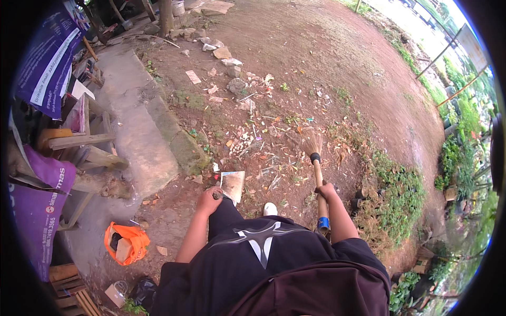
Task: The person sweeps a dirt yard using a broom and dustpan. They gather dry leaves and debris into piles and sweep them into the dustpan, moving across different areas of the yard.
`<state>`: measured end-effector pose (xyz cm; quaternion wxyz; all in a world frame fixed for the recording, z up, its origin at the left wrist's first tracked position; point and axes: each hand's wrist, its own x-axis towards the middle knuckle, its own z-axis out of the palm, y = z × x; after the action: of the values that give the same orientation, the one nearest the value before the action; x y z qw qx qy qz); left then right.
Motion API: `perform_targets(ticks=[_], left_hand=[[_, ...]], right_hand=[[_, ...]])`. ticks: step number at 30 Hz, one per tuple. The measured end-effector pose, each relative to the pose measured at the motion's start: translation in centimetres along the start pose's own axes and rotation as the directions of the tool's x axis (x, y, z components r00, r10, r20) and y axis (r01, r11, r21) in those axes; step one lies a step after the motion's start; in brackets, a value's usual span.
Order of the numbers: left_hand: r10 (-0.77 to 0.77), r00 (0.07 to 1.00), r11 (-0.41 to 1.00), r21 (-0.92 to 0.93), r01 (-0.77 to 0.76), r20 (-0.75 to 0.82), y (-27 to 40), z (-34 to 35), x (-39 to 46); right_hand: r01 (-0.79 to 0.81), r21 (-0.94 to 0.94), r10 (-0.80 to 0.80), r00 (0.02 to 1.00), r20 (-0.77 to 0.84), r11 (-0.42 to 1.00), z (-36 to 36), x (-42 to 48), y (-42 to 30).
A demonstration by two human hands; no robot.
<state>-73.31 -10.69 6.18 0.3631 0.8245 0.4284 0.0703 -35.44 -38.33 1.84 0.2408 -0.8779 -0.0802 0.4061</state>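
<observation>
My right hand (328, 190) grips the pale wooden handle (319, 175) of a stick broom. A blue band wraps the handle's near end, and a black binding holds the fanned bristles (312, 140), which rest among dry leaves and litter (294, 158). My left hand (209, 200) is closed around a short dark handle, its round end (217, 195) showing above the fist. Just beyond that hand, a flat dirt-stained dustpan-like piece (233, 185) lies at ground level. Whether the handle joins it is hidden. Small pale scraps (242, 144) are gathered ahead of it.
A concrete slab (138, 118) runs along the left, beside wooden frames (85, 140) and purple banners (43, 63) bearing writing. An orange bag (136, 245) stands at lower left. Stones (236, 85) lie ahead. Low plants (399, 197) and dark pots (357, 201) flank the right.
</observation>
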Motion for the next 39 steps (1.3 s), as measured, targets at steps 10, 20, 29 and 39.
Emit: perform_targets(ticks=[10, 20, 29, 39], left_hand=[[0.048, 0.999, 0.996, 0.071, -0.049, 0.020, 2.7, 2.4, -0.6], [0.073, 0.991, 0.992, 0.091, -0.083, 0.108, 4.2, 3.8, -3.3], [0.036, 0.997, 0.998, 0.051, -0.039, 0.061, 3.4, 3.2, -4.5], [0.024, 0.989, 1.000, -0.001, -0.025, -0.144, 1.7, -0.2, -10.2]], right_hand=[[-0.443, 0.469, -0.042, 0.692, 0.721, 0.764, 4.2, -8.7, -3.0], [-0.290, 0.379, -0.043, 0.744, 0.667, 0.879, 9.4, 1.0, 3.4], [-0.184, 0.188, 0.142, 0.966, 0.215, 0.965, -1.5, 1.1, 7.8], [-0.043, 0.377, -0.033, 0.981, 0.191, 0.925, -0.6, -7.2, 7.8]])
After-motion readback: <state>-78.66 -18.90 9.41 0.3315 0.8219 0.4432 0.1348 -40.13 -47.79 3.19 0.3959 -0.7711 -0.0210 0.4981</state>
